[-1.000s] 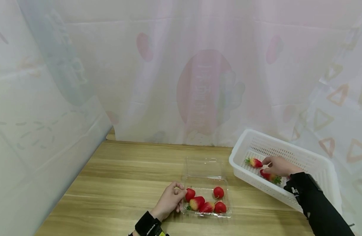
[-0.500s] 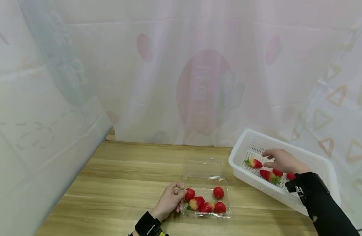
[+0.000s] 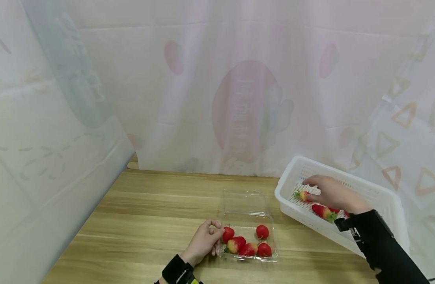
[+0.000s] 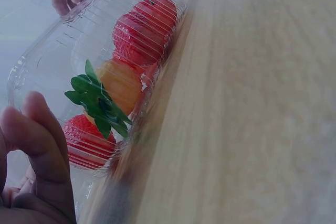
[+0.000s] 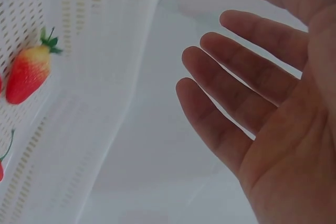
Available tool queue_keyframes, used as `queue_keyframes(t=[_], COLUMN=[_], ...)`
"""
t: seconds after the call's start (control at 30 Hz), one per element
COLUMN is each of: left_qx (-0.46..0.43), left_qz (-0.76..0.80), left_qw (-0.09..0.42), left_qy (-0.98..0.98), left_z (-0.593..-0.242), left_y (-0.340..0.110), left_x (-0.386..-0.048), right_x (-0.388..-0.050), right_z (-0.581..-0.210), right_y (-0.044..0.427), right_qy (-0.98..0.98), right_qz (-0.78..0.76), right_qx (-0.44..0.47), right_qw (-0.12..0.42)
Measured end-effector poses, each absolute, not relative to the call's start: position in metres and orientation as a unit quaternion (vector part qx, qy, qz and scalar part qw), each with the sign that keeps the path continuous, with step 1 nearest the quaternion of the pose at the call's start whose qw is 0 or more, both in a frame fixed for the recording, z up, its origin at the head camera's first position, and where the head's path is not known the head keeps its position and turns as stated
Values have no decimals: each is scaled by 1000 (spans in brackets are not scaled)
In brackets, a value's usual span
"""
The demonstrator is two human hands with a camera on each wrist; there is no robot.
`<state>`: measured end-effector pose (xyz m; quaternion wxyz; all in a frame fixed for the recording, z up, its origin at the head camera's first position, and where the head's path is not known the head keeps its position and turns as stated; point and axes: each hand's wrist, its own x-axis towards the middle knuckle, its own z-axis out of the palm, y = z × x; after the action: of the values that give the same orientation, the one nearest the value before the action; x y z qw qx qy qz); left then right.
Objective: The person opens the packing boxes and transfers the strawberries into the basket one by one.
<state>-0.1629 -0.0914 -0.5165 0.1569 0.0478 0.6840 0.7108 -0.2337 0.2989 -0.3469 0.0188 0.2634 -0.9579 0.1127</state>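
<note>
My left hand (image 3: pixel 202 241) pinches the left rim of a clear plastic box (image 3: pixel 248 258), its fingers curled in the left wrist view. Inside the box lie several red fruits, among them a leafy strawberry (image 3: pixel 236 244) and a round fruit (image 3: pixel 262 231). Over a white perforated basket (image 3: pixel 309 225), my right hand (image 3: pixel 332 193) is spread with nothing in it, thumb beside a red-and-yellow strawberry (image 3: pixel 303 196) that it partly covers. Another strawberry (image 3: pixel 321 211) lies nearer me in the basket. The right wrist view shows the open palm and parted fingers (image 5: pixel 252 66).
The box's clear lid (image 3: pixel 245 201) stands open at its far side. A wooden table (image 3: pixel 150 205) carries the box and basket, the basket at an angle on the right. Printed pale curtains (image 3: pixel 189 98) hang behind and on both sides.
My right hand has come off the nearer strawberry, opened, and moved left and away from me toward the farther one. My left hand and the box have not moved.
</note>
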Motion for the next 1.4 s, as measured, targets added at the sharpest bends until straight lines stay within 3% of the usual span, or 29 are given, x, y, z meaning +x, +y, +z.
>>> queue_keyframes(t=[0.37, 0.73, 1.4], left_qx=[48, 42, 44], left_qz=[711, 711, 710], left_qw=[155, 151, 150], left_qy=[684, 686, 686], left_z=[-515, -515, -511], left_y=[-91, -91, -92], left_x=[-163, -162, -159], right_x=[-216, -203, -190], right_z=[-348, -373, -422], right_y=[267, 234, 185], right_qy=[-944, -918, -899], right_qz=[114, 137, 211], right_qx=[306, 362, 383], right_qw=[58, 86, -3])
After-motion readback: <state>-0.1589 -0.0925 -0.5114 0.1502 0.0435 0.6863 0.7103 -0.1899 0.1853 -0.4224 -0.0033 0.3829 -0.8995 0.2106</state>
